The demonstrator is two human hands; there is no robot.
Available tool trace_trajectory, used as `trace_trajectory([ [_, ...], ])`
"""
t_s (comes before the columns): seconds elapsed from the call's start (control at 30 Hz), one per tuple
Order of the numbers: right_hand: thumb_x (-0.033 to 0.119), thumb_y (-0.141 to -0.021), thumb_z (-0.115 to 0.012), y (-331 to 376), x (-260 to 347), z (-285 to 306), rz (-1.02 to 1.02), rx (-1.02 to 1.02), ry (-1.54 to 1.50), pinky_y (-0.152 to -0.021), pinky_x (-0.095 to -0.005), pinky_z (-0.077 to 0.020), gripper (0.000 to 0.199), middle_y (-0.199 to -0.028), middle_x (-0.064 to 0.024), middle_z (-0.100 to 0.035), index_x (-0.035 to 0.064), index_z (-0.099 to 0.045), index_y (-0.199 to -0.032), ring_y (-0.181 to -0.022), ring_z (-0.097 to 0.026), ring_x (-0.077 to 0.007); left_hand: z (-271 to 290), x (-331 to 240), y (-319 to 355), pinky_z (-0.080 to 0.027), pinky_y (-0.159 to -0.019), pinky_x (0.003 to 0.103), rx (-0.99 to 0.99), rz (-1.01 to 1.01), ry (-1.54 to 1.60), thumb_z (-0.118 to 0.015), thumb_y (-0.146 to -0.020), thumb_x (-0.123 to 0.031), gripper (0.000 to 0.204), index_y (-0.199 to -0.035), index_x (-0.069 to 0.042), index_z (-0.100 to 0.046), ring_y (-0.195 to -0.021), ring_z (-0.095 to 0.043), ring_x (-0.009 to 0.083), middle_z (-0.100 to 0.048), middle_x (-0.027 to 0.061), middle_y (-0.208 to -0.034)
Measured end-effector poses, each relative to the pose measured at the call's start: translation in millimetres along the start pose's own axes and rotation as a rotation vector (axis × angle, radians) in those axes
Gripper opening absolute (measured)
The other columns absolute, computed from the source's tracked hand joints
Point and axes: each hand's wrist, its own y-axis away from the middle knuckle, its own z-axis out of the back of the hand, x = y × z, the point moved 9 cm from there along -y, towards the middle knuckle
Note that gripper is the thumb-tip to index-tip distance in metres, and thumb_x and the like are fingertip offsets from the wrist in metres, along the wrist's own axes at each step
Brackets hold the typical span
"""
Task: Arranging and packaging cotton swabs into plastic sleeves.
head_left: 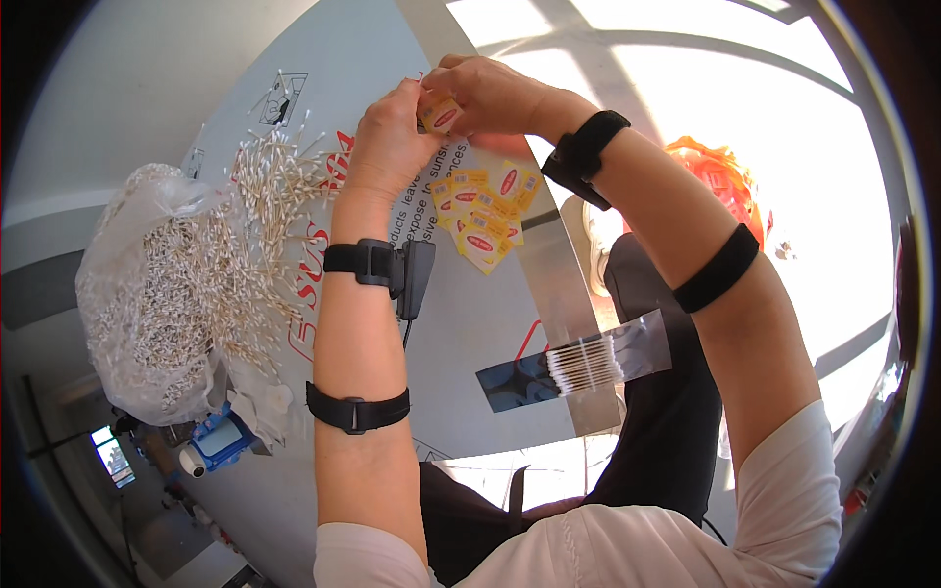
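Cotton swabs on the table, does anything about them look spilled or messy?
Yes. Loose cotton swabs fan out of the open clear plastic bag across the table. A neat row of swabs lies on a clear strip nearby.

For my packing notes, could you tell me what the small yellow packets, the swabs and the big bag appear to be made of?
Yellow packets: likely thin paper or film, flat and slightly glossy; the look leaves it open. Cotton swabs: pale thin sticks with fluffy white tips, probably cotton on paper or plastic stems. Bag: clear thin plastic, crinkled and shiny. Both the left hand and right hand pinch one packet.
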Motion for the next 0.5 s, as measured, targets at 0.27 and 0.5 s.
trace_trajectory([
  [0.27, 0.011, -0.074, -0.073, 10.5, 11.1, 2.2, 0.003, -0.019, 0.038, -0.075, -0.0379, -0.0532, 0.019, -0.094, -0.0138, -0.063, 0.0045, -0.059, -0.084, -0.084, -0.065, -0.0330, -3.0, -3.1, 6.5, -0.053, -0.072, 0.039, 0.010, -0.106, 0.012, -0.067, -0.075, -0.003, 0.014, -0.086, 0.000, -0.061, -0.080, -0.065, 0.0346, -0.066, 0.0163, -0.086],
  [0.5, 0.013, -0.077, -0.070, 14.6, 10.4, 1.6, 0.056, -0.036, 0.040, -0.073, -0.0376, -0.0533, 0.015, -0.094, -0.0125, -0.064, 0.0048, -0.059, -0.084, -0.082, -0.065, -0.0313, -0.7, -4.4, 8.0, -0.053, -0.072, 0.038, -0.046, -0.176, 0.098, -0.070, -0.073, -0.004, 0.018, -0.091, -0.002, -0.065, -0.078, -0.066, 0.0320, -0.067, 0.0154, -0.086],
])
